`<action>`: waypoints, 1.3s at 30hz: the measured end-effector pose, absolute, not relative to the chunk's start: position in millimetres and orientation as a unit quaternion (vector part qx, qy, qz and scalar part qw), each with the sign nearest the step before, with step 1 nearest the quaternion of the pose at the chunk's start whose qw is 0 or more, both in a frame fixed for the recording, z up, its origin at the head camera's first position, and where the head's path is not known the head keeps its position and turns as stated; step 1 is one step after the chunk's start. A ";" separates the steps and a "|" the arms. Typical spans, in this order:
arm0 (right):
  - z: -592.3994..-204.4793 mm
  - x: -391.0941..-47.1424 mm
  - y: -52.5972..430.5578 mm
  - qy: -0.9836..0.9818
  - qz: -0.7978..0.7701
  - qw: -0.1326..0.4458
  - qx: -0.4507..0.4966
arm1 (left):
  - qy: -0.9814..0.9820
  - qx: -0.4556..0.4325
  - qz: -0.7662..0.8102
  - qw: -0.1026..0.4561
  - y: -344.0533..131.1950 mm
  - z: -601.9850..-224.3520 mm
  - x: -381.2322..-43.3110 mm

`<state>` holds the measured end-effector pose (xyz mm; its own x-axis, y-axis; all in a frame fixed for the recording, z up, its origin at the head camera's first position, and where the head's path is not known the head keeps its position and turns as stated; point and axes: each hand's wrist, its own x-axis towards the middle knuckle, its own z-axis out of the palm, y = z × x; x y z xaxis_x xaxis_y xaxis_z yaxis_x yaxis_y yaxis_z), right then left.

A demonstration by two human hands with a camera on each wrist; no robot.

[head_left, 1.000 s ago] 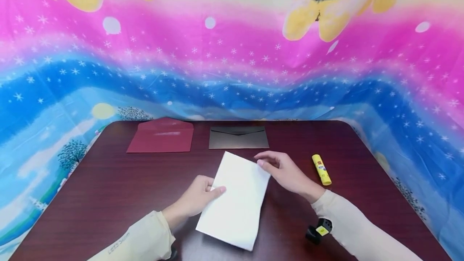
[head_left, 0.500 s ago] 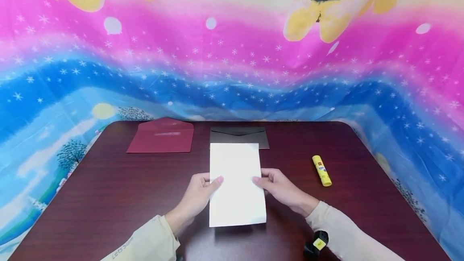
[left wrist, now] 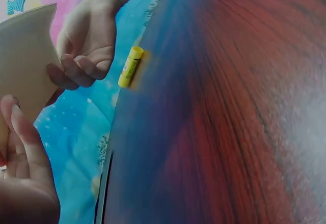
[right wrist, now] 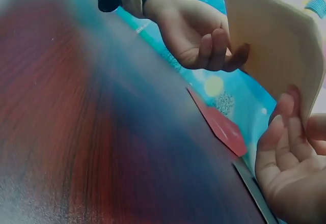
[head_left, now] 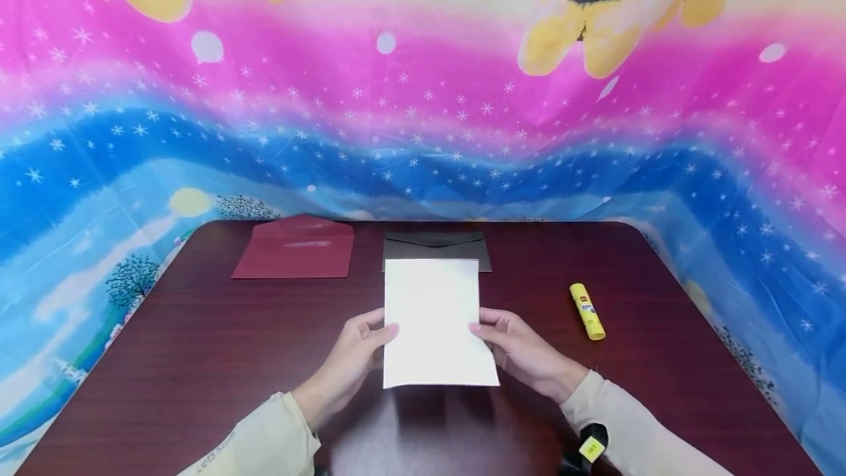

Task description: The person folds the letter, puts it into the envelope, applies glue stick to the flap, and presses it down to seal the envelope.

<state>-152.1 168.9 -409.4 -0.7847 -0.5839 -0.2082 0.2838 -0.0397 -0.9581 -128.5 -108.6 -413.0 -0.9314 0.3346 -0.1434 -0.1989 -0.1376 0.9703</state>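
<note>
A blank white sheet of paper (head_left: 432,322) is held up above the table, its top edge overlapping the dark grey envelope (head_left: 435,244) in the head view. My left hand (head_left: 350,355) pinches its left side, thumb on the front face and fingers behind. On the opposite side, my right hand (head_left: 529,351) grips it the same way. Both wrist views show the back of the paper (right wrist: 270,35), curving a little, with the fingertips of each hand against it. Its lower right corner flares outward in the head view.
A dark red envelope (head_left: 294,255) with its flap up lies at the table's back left. To the right lies a yellow glue stick (head_left: 586,311). The brown wooden table (head_left: 218,344) ends at a colourful printed cloth (head_left: 423,94) behind it.
A second ago the paper was slanted in the left hand, with the right hand at its upper right corner. It was turned upright, gripped on both sides, and its lower edge has since risen in view.
</note>
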 end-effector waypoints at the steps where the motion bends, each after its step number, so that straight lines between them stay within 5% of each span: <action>1: -409.2 -152.3 169.3 0.620 -0.713 0.307 -0.114 | 0.616 0.058 0.763 0.186 -109.5 -412.1 -128.8; 13: -410.0 -151.5 175.0 0.545 -0.763 0.311 -0.156 | 0.515 0.080 0.824 0.224 -113.9 -408.7 -127.4; 26: -410.4 -153.0 182.3 0.580 -0.728 0.335 -0.149 | 0.642 0.130 0.734 0.179 -111.3 -417.8 -125.3; 33: -415.2 -152.9 179.6 0.679 -0.666 0.282 -0.127 | 0.710 0.181 0.669 0.124 -109.4 -426.7 -122.4; 39: -411.6 -149.0 175.8 0.748 -0.612 0.225 -0.125 | 0.724 0.213 0.633 0.171 -106.0 -427.5 -119.1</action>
<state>-149.0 175.8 -411.6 -0.8677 -0.4616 -0.1842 0.0889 0.2205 -0.9713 -119.1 -106.0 -427.5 -0.8509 0.5248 0.0230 0.0926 0.1067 0.9900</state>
